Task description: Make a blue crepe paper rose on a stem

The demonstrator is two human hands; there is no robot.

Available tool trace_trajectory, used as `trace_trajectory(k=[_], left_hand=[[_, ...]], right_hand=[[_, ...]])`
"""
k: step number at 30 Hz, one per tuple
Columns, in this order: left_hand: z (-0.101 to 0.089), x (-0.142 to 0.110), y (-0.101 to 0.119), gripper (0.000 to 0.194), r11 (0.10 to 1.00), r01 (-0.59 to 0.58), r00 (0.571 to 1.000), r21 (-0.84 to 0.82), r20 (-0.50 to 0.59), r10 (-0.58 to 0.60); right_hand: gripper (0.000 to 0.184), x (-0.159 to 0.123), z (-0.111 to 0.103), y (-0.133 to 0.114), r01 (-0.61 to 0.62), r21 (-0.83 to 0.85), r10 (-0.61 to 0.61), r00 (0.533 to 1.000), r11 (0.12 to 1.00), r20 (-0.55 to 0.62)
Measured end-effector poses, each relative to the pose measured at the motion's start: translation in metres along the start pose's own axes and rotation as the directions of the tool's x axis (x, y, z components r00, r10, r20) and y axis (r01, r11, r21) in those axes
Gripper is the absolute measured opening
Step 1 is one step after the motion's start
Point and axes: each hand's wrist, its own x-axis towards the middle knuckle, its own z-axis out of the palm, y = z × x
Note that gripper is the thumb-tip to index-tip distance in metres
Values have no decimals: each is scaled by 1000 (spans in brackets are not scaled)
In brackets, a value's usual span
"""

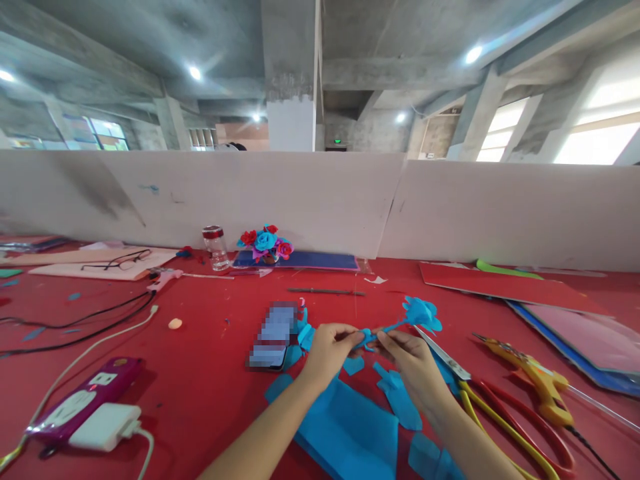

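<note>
Both hands meet over the red table around one blue paper flower with a thin blue stem. My left hand pinches the lower end of the stem, where a small blue piece sticks out. Closer to the bloom, my right hand grips the stem between thumb and fingers. The flower head points up and to the right. Beneath the hands lie a folded blue sheet and cut blue petal pieces. A phone rests left of my left hand.
Large scissors with red and yellow handles and a yellow glue gun lie at right. A purple power strip with a white charger is at left. Behind stand a jar and a paper flower arrangement.
</note>
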Motion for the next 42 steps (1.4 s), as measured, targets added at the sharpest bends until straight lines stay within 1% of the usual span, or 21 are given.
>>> trace_trajectory(k=[2,4,7,8,10,12,13,15,17,18,20,22,24,26,28,29,31,33,35,38,42], left_hand=[[0,-2,2,26,989,92,996,-115,13,-91],[0,-4,6,30,967,164,986,-195,58,-155],[1,-5,10,32,946,209,975,-247,130,-182],[2,-5,11,32,951,188,978,-244,131,-160],[3,-6,12,28,981,74,994,-177,97,-57],[3,-8,12,22,995,-94,995,-19,41,95],[3,-10,12,20,980,-179,984,85,24,178],[2,-14,11,18,900,-322,943,294,19,332],[1,-18,7,18,788,-418,895,451,58,442],[1,-19,5,19,739,-449,876,503,83,475],[0,-22,0,22,676,-476,857,563,127,499],[1,-23,-3,24,642,-484,854,595,159,496],[2,-24,-3,25,635,-474,859,610,161,486],[4,-23,-1,24,684,-429,881,590,105,461],[6,-20,2,22,791,-346,919,505,13,393],[7,-17,2,22,850,-295,941,436,-21,338],[7,-12,2,23,943,-186,978,276,-40,204],[6,-8,2,23,991,-69,997,119,-25,73],[5,-5,2,23,999,46,999,-22,-4,-46],[3,-6,4,25,962,201,980,-185,43,-196],[1,-7,6,25,896,325,946,-302,108,-306]], right_hand=[[20,0,0,0,20,27,-20,1000,999,17],[18,0,0,0,31,70,-33,999,997,29],[17,1,2,-1,23,161,-33,998,987,60],[17,1,2,-1,20,188,-35,997,982,73],[17,2,2,-1,25,212,-43,996,977,80],[19,2,2,0,24,195,-35,998,980,51],[19,2,2,1,19,181,-24,999,983,22],[19,1,1,1,8,152,-1,999,988,-45],[19,1,1,0,0,124,12,996,992,-91],[20,1,1,-1,-8,118,20,995,993,-103],[22,0,2,-4,-46,128,60,992,991,-110],[23,0,3,-6,-93,156,109,989,983,-101],[23,-1,4,-8,-111,162,124,989,981,-76],[22,-1,4,-8,-90,147,100,993,985,-57],[20,-1,3,-7,-56,116,62,997,992,-47],[20,-1,3,-7,-40,96,44,998,995,-42],[19,-1,2,-6,-6,49,7,1000,999,-21],[19,0,1,-6,30,5,-30,1000,1000,2],[20,-1,1,-6,57,-30,-56,998,998,14],[19,-1,1,-8,79,-51,-78,997,996,27],[20,-2,-1,-7,78,-33,-75,995,996,66]])
